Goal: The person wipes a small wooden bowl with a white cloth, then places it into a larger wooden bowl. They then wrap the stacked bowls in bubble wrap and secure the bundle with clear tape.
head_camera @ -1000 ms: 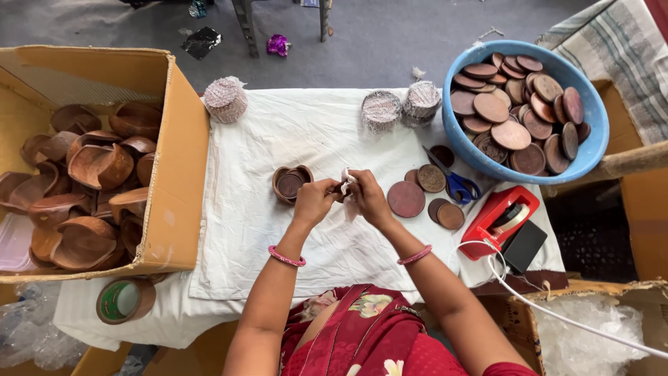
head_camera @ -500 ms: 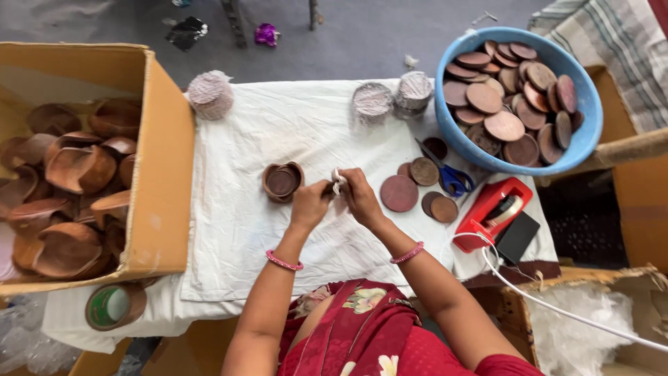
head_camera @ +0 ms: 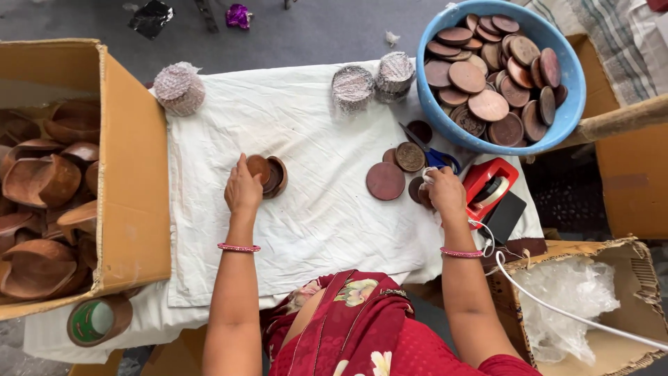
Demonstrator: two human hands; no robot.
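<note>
Seen from the head camera, a person worked at a bench [head_camera: 313,230] draped in white cloth. The left hand [head_camera: 243,189], left of centre in the frame, pressed its fingers on a small round wooden lid [head_camera: 259,167] set in a shallow brown cup [head_camera: 276,177]; the grip was closed lightly over the lid's near edge, with the cup lying just to the right of the fingertips. The right hand [head_camera: 443,195], right of centre, was curled around something pale, possibly a scrap of tape, though the fingers hid most of it. That hand rested just beside a red tape dispenser [head_camera: 490,188] and touched a few loose wooden discs [head_camera: 385,181] lying flat to its left. The right hand was the nearer to the discs, the left the nearer to the cup. A blue tub [head_camera: 572,104] piled with more discs stood at upper right, wrapped stacks [head_camera: 353,87] sat along the top edge of the cloth, and a cardboard box [head_camera: 132,174] of wooden bowls filled the left side.
</note>
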